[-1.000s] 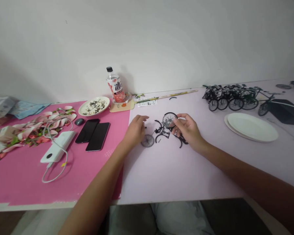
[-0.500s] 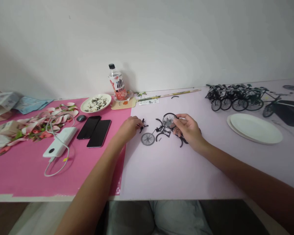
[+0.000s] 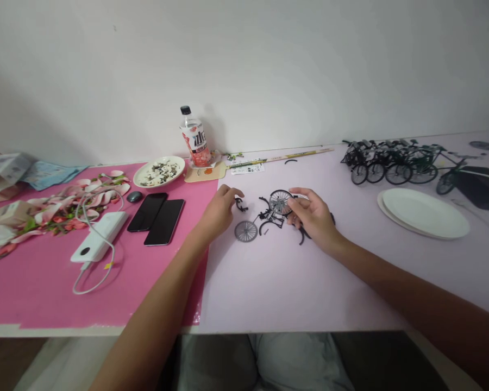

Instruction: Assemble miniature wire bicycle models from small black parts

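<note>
My right hand [image 3: 313, 217] pinches the rim of a small black spoked bicycle wheel [image 3: 279, 202], holding it up over loose model parts. My left hand [image 3: 224, 210] has its index finger stretched out and its fingers apart, right beside a small curved black part [image 3: 240, 205]. Whether a fingertip touches that part is hard to tell. A grey spoked wheel [image 3: 245, 231] lies flat in front of the left hand. Between the hands lies a black toy bicycle frame [image 3: 274, 219] with curved mudguard pieces. Some black pieces are partly hidden under my right hand.
Several assembled toy bicycles [image 3: 391, 160] stand at the back right, behind stacked white oval plates [image 3: 427, 213]. To the left are two phones [image 3: 165, 222], a white power bank [image 3: 100, 237], a bowl [image 3: 144, 184], a bottle [image 3: 195, 141] and artificial flowers [image 3: 73, 201].
My left hand has opened and drawn slightly back and up from the small black part it was pinching. My right hand keeps the wheel, moved very slightly.
</note>
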Demonstrator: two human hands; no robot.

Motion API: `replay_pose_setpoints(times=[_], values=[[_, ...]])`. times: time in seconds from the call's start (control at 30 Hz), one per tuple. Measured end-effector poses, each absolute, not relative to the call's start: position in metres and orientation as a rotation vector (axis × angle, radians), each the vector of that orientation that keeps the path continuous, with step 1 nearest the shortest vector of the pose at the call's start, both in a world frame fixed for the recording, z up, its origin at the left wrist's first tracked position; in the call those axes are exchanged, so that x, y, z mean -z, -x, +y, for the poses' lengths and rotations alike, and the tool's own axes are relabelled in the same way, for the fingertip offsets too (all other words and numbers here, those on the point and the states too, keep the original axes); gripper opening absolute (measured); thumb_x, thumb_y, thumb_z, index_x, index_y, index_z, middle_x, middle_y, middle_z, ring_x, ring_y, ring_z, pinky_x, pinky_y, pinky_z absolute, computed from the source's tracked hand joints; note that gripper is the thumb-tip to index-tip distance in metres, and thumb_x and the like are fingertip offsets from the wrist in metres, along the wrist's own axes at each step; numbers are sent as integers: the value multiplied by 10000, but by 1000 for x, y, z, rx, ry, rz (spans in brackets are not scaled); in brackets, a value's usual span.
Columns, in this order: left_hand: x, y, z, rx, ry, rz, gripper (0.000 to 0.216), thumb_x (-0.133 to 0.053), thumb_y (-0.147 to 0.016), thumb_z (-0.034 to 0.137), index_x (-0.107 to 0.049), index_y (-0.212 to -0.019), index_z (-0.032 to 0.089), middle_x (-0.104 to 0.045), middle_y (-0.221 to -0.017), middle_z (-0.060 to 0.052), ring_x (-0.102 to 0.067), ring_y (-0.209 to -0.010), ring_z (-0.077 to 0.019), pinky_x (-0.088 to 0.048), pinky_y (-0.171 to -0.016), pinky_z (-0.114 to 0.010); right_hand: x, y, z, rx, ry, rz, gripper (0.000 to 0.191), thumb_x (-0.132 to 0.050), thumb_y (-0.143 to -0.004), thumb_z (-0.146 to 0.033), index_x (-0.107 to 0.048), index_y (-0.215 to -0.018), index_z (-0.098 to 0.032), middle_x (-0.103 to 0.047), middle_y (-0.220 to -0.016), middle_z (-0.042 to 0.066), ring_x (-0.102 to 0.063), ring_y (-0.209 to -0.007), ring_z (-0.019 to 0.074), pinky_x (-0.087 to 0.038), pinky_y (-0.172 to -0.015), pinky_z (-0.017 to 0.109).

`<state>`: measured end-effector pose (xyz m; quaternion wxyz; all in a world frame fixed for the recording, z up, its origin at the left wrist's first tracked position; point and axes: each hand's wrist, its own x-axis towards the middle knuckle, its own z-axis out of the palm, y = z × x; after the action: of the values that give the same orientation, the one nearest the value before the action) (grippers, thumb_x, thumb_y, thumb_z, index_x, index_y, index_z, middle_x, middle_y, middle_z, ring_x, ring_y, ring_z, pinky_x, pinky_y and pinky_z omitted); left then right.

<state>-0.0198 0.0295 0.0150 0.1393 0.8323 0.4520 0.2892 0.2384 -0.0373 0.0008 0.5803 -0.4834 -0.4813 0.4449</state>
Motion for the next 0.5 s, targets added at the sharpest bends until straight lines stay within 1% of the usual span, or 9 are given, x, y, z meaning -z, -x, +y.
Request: replay_pose_setpoints(times=[0.1, 0.2, 0.27, 0.33, 0.43, 0.5], values=[[-11, 9, 26, -973, -2300, 1172, 255, -456, -971, 118, -701, -1016, 171, -603, -1081, -110, -631, -886, -196, -545, -835, -344, -6, -238, -41, -1036, 1143, -1172, 645, -793, -804, -622, -618, -1258, -198, -705, -786, 12, -624, -576, 141, -442, -468, 254], [-8, -3, 22, -1053, -2115, 1113, 215, -535, -1000, 290, -712, -1002, 168, -651, -1047, -104, -652, -873, -192, -552, -806, -330, -9, -236, -44, -1037, 1170, -1207, 605, -783, -809, -622, -657, -1213, -189, -716, -802, 29, -607, -586, 138, -455, -482, 261], [-9, -9, 18, -1057, -1969, 1118, 268, -579, -992, 399, -712, -982, 166, -703, -998, -96, -674, -881, -196, -545, -812, -325, -8, -235, -44, -1030, 1178, -1215, 583, -780, -811, -619, -662, -1187, -191, -727, -813, 36, -589, -577, 132, -463, -483, 264], [-11, -14, 14, -998, -1827, 1076, 343, -604, -975, 477, -720, -987, 155, -732, -906, -83, -687, -837, -191, -540, -798, -314, -7, -234, -44, -1015, 1178, -1206, 569, -790, -803, -614, -662, -1165, -194, -739, -821, 43, -583, -578, 131, -469, -482, 264], [-15, -19, 8, -900, -1700, 999, 456, -664, -917, 578, -749, -989, 136, -734, -799, -66, -681, -773, -183, -530, -756, -296, -3, -233, -42, -987, 1179, -1187, 559, -808, -785, -612, -661, -1133, -200, -755, -841, 55, -586, -582, 135, -475, -476, 264], [-17, -21, 6, -875, -1671, 981, 496, -700, -874, 622, -763, -936, 134, -733, -774, -59, -671, -756, -178, -524, -738, -286, -1, -233, -41, -978, 1180, -1191, 555, -807, -786, -613, -658, -1129, -203, -762, -853, 61, -588, -579, 137, -479, -473, 267]])
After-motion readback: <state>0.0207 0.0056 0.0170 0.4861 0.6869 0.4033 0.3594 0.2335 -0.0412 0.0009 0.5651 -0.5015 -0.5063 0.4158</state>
